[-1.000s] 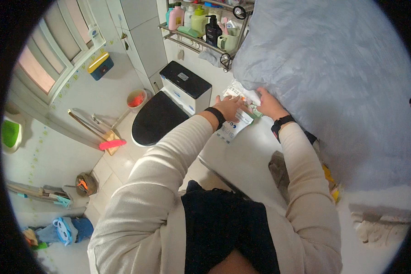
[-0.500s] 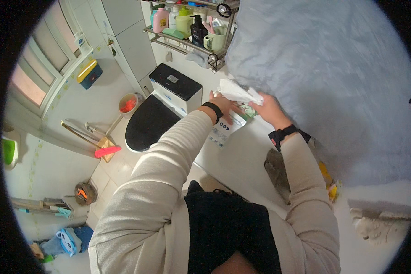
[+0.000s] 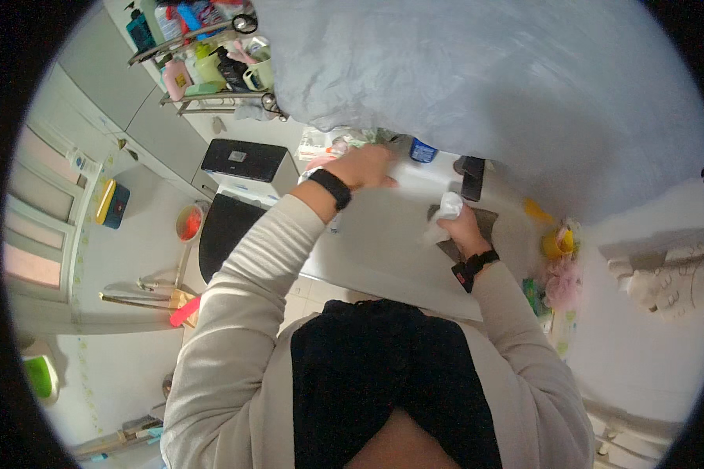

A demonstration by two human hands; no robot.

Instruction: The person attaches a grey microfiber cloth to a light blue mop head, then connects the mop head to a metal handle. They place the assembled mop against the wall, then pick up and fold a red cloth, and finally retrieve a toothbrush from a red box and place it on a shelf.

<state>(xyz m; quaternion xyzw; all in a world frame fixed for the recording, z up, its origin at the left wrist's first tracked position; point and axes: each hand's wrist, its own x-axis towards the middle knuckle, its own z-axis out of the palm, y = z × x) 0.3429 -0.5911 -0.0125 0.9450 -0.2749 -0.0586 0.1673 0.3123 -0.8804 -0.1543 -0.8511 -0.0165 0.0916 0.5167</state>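
My right hand [image 3: 465, 228] is closed around a crumpled white tissue or wipe [image 3: 450, 206], which bunches up above the fingers over the white tub [image 3: 368, 242]. Beneath that hand lies a dark grey mat or cloth [image 3: 486, 223]. My left hand [image 3: 365, 166] hovers at the tub's far left part, its fingertips smeared by motion. Close to it sit a white packet with printing [image 3: 314, 142] and a blue labelled item [image 3: 422, 151]. Whether the left fingers touch anything cannot be made out.
A grey-blue curtain [image 3: 477, 86] hangs along the far side. On the left stand a black-lidded toilet [image 3: 227, 227] and a metal rack [image 3: 211, 98] of bottles. Beyond my right arm are a yellow cup [image 3: 557, 243] and a pink bath puff [image 3: 563, 281].
My view has swung to the right. Both hands were together at the white tissue; now they are apart, the right one having carried it nearer the grey mat.
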